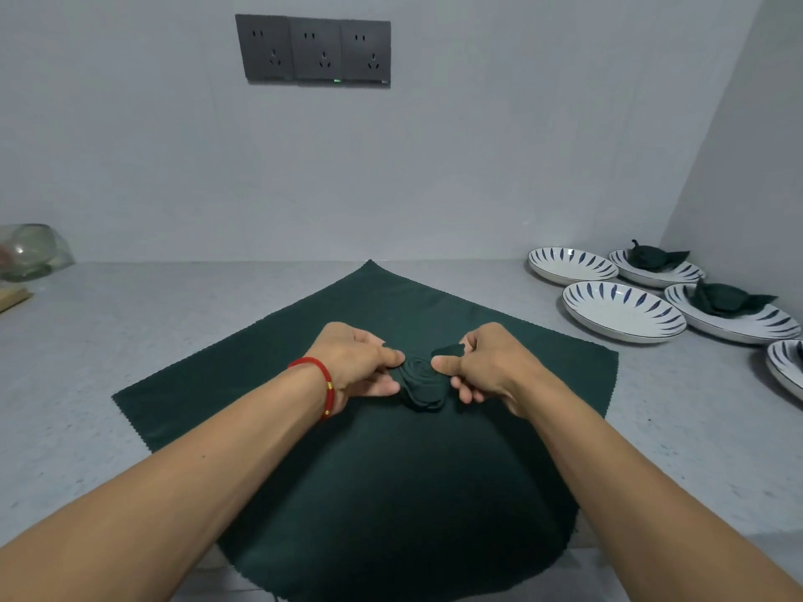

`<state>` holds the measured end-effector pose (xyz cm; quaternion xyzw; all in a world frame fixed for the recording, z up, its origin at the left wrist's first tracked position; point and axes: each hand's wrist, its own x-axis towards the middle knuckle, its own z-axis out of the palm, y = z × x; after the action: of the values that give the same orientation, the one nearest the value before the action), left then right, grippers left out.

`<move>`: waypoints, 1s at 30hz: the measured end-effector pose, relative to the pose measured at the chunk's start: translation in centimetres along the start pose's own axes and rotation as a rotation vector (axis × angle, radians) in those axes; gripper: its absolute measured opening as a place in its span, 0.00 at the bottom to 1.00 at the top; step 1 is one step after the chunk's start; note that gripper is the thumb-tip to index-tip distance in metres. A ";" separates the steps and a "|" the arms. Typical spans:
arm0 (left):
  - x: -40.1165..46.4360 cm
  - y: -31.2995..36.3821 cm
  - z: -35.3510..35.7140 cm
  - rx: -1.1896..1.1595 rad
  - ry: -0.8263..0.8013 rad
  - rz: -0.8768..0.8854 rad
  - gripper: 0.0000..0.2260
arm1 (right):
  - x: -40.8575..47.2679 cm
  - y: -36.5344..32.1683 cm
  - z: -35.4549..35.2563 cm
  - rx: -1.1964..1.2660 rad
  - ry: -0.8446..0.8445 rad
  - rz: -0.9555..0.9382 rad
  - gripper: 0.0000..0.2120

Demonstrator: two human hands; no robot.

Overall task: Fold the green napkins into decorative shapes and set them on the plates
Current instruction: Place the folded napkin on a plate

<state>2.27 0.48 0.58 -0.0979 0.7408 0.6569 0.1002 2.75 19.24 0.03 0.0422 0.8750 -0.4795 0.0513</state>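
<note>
A dark green napkin rolled into a rose-like spiral [422, 384] sits between my hands, above a flat green napkin [373, 471] spread on the grey counter. My left hand [356, 362] pinches the roll's left side with thumb and fingers. My right hand [482, 362] grips its right side and a loose cloth end. At the right stand white plates with blue leaf marks: two bare ones [569, 265] [621, 312], and two that carry folded green napkins [652, 258] [725, 299].
Another plate [786, 371] is cut off by the right edge. A glass bowl [30, 249] and a wooden board corner [13, 299] sit at the far left. Dark wall sockets [313, 50] hang on the wall behind. The counter's front edge lies under my forearms.
</note>
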 end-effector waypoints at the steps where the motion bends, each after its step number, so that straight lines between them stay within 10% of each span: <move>1: 0.2 0.2 0.4 -0.003 0.016 0.021 0.09 | 0.1 0.1 -0.5 0.006 0.024 -0.010 0.19; 13: 8.5 7.0 13.7 0.366 0.185 0.419 0.05 | 7.7 2.3 -11.5 -0.135 0.392 -0.050 0.17; 30: 34.1 14.3 34.1 0.353 0.016 0.426 0.04 | 31.9 11.6 -27.4 -0.036 0.582 0.065 0.16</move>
<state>-33.79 35.52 0.80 0.0736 0.8485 0.5232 -0.0306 -28.80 49.33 0.81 0.2050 0.8596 -0.4296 -0.1856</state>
